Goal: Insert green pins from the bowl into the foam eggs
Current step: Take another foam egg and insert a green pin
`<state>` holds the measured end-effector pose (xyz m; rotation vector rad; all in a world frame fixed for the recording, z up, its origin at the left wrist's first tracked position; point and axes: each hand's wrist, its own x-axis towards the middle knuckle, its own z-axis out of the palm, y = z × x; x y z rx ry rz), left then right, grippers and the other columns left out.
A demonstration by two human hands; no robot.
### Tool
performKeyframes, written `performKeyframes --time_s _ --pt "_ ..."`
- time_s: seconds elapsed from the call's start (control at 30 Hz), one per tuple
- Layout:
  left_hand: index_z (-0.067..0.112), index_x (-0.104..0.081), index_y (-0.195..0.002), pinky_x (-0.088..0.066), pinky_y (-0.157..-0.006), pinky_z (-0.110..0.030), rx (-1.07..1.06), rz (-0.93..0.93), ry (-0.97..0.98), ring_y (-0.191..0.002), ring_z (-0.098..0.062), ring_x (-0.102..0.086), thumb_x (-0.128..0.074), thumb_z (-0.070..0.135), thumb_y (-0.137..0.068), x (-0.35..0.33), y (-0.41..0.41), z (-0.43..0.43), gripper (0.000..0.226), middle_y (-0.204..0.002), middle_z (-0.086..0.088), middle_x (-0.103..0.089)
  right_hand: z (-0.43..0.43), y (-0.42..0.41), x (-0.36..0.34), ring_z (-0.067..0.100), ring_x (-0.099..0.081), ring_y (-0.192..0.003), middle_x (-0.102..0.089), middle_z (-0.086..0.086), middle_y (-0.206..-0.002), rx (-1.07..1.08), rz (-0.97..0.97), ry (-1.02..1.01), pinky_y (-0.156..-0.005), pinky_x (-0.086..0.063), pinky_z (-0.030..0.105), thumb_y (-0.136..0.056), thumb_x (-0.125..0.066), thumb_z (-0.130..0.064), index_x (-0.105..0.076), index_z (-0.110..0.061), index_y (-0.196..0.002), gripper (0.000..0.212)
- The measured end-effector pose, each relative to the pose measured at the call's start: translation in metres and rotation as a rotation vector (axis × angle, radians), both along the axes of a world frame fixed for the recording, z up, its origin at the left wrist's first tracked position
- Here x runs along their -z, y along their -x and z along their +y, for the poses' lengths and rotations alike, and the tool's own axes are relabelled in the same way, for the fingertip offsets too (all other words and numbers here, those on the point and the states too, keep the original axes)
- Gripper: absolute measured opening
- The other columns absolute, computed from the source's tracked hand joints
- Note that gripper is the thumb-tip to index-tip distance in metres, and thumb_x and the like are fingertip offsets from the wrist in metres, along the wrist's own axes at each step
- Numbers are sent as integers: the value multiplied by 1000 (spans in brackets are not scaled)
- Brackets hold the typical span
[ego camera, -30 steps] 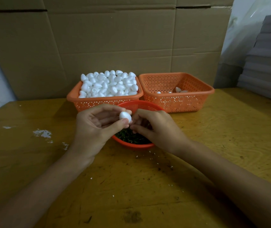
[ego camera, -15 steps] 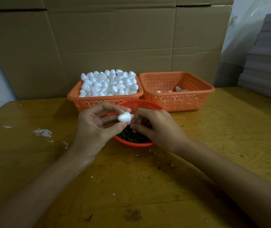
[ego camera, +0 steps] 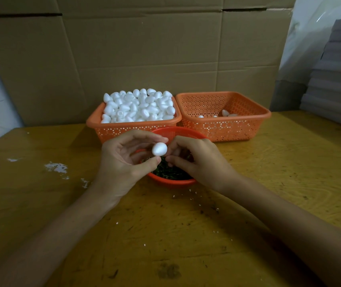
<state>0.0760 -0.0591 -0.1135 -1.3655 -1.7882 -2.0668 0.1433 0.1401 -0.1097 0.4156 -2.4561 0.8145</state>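
My left hand (ego camera: 121, 162) pinches a white foam egg (ego camera: 159, 149) between thumb and fingertips, just above the round orange bowl (ego camera: 171, 181) of green pins (ego camera: 169, 172). My right hand (ego camera: 198, 160) sits close against the egg's right side with curled fingers over the bowl. Whether it holds a pin is hidden. Behind the bowl, the left orange basket (ego camera: 107, 129) is heaped with foam eggs (ego camera: 140, 106). The right orange basket (ego camera: 238, 129) holds only a few eggs (ego camera: 226, 113).
Everything rests on a worn yellow wooden table (ego camera: 186, 235) scattered with white foam crumbs (ego camera: 56, 167). Cardboard sheets (ego camera: 144, 48) form a wall behind the baskets. A stack of grey sheets (ego camera: 339, 79) stands at the right edge.
The egg has turned in my left fingers from tilted sideways to more upright. Both hands stay over the bowl, and my right fingers stay close against the egg.
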Motion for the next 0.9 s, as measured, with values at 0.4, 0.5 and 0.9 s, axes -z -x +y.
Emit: performKeyframes --time_s 0.4,0.5,0.9 --pt "8 -75 -103 -61 -92 -33 -88 -89 -31 -108 -25 -76 -84 3 -80 0 7 -3 25 -113 -6 -80 1 0 0 12 -73 -70 -79 -10 -92 -12 -36 235 -77 -59 42 -93 -76 -14 -62 -17 -109 21" --pt "11 -76 -104 -63 -87 -32 -117 -134 -44 -102 -26 -78 -84 2 -81 -1 9 -5 25 -110 -6 -80 0 -1 0 14 -74 -67 -80 -10 -92 -25 -29 272 -74 -60 43 -93 -77 -16 -57 -18 -109 26" --pt "21 -81 -103 -65 -79 -34 -58 -158 -18 -92 -30 -80 -84 12 -81 -1 7 -5 25 -104 -10 -81 -2 -4 0 14 -75 -65 -80 -11 -92 -55 16 269 -68 -61 47 -94 -77 -21 -48 -22 -105 32"
